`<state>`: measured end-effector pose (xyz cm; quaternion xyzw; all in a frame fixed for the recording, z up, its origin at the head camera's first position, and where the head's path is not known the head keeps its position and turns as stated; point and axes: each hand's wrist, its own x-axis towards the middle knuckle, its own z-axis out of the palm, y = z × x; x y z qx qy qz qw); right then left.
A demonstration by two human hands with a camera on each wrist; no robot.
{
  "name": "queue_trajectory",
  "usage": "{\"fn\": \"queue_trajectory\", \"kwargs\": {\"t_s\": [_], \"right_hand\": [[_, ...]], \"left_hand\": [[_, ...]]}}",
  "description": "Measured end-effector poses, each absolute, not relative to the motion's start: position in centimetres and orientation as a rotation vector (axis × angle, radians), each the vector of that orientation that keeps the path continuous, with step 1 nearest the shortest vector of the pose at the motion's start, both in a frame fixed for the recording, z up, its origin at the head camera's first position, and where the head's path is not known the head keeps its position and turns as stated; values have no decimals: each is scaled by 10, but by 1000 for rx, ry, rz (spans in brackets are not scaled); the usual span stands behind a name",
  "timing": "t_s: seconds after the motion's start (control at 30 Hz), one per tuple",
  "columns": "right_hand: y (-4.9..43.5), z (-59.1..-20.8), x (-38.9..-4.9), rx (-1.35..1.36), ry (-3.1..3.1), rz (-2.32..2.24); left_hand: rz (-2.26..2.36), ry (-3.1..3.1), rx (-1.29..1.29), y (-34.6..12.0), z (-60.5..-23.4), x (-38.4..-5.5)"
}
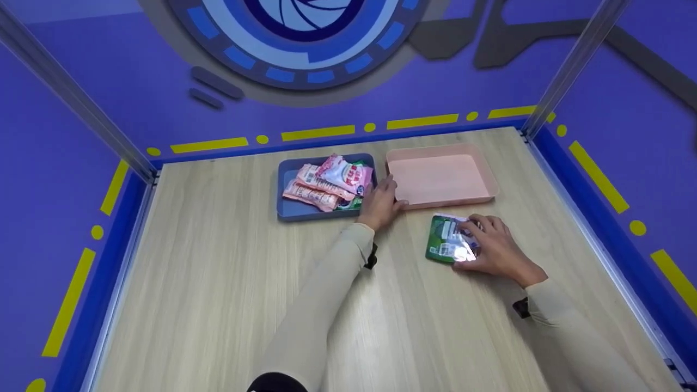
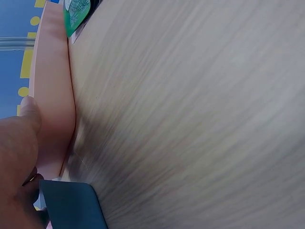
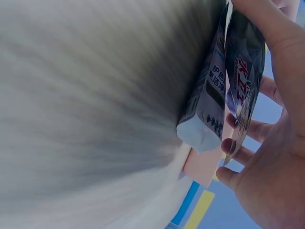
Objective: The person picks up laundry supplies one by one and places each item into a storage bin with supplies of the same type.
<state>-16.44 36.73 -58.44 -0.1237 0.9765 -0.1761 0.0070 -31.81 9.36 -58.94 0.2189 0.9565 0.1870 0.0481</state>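
Note:
My left hand [image 1: 377, 207] is at the front left corner of a pink tray [image 1: 444, 177], its thumb on the rim in the left wrist view and its fingers at the side wall. Beside it stands a blue-grey tray [image 1: 294, 215] holding several pink packets [image 1: 310, 195], with green packaging partly hidden under them. In front of the pink tray, my right hand [image 1: 495, 249] grips a shiny green pouch [image 1: 437, 242] by its right side. Its printed faces show in the right wrist view; I cannot tell whether a second pouch lies against it. The pink tray holds nothing.
Both trays stand on a wood-grain table [image 1: 218, 305] near its back edge. Purple-blue panels [image 1: 326, 117] with yellow marks close off the back, left and right. Metal posts [image 1: 569, 65] rise at the back corners.

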Motion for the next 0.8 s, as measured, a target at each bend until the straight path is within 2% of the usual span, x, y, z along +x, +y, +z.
{"fn": "queue_trajectory", "kwargs": {"t_s": [0.8], "right_hand": [[374, -566, -159, -404, 3077, -564]], "left_hand": [[574, 2904, 650, 94, -590, -318]]}}
